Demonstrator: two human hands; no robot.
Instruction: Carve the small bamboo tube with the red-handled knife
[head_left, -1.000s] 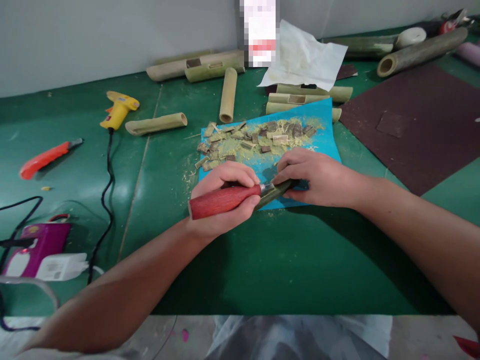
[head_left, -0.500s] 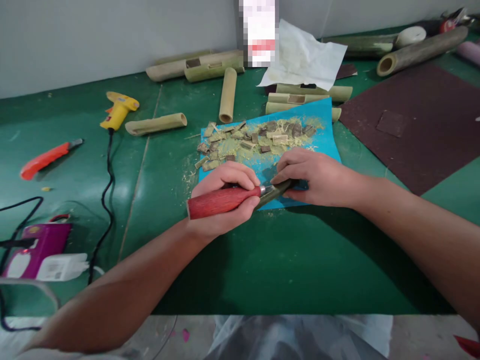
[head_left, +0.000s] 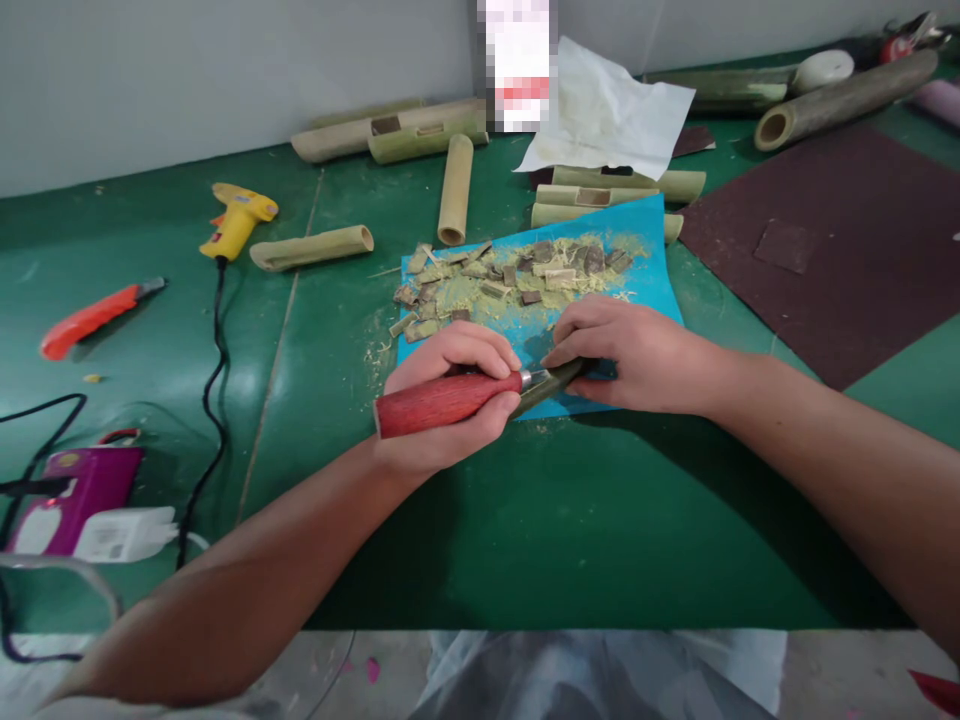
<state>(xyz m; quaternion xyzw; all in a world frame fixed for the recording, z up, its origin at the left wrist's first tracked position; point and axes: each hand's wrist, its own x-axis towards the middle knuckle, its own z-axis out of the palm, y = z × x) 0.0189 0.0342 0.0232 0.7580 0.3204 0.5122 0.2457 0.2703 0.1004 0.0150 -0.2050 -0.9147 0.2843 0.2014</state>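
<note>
My left hand (head_left: 450, 400) is closed round the red wooden handle (head_left: 442, 404) of a metal-tipped tool. The tool's metal end lies against a green bamboo piece (head_left: 553, 388), which slants between my hands. Fingers of my right hand (head_left: 626, 355) grip that bamboo piece at its far end, partly hiding it. Both hands are over the near edge of a blue sheet (head_left: 660, 290). Bamboo chips (head_left: 531, 298) and yellowish shavings (head_left: 480, 300) are scattered on the sheet behind my fingers.
Bamboo tubes (head_left: 455, 190) lie across the back of the green table (head_left: 525, 530). At left are a yellow glue gun (head_left: 238, 218), an orange cutter (head_left: 90, 320) and a purple power strip (head_left: 97, 485) with cables. A dark brown sheet (head_left: 840, 240) covers the right side.
</note>
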